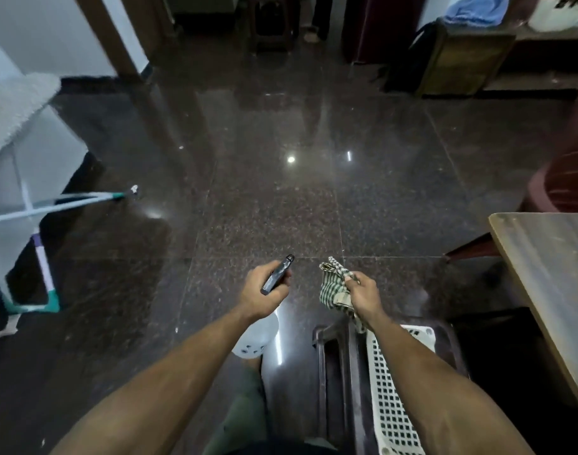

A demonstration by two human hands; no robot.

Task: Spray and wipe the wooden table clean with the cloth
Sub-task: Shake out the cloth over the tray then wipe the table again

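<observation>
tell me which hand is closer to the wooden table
Right. The right hand, gripping the checked cloth, is just left of the wooden table; the left hand, holding the spray bottle, is farther left.

hands: two, left hand (263,290) and right hand (363,295). spray bottle (259,334): one, translucent with dark nozzle. checked cloth (335,287): one. wooden surface (550,274): one, at right edge. white perforated basket (392,399): one. drying rack (35,205): one, at left.
</observation>
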